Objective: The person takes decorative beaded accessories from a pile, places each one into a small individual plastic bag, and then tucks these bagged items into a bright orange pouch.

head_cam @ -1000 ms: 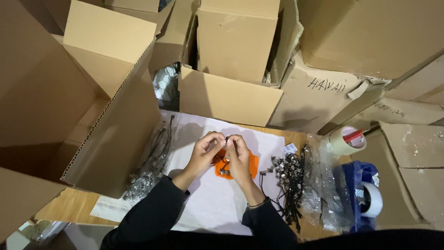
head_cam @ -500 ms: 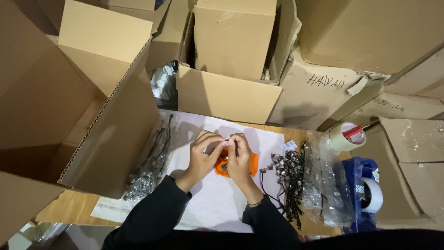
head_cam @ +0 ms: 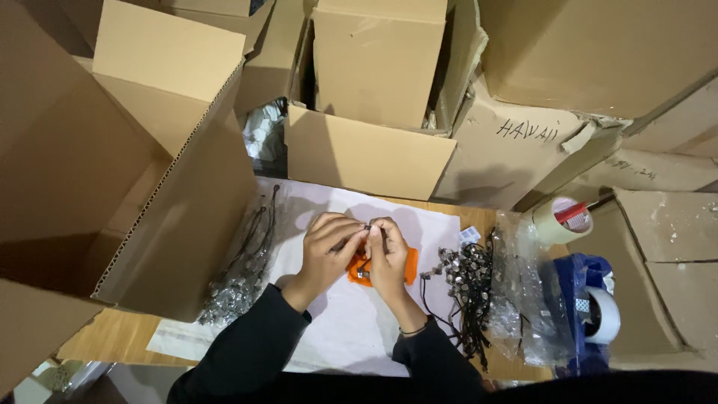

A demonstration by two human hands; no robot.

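Pinching a small dark metal-tipped cord piece between closed left hand and closed right hand, fingertips meeting above flat orange plastic tool lying on white paper sheet covering wooden worktop.

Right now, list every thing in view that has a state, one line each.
left hand: pinching a small dark piece
right hand: pinching the same piece
orange tag: flat on the white sheet, partly under the hands
tape roll: lying on its side
open box: flaps up
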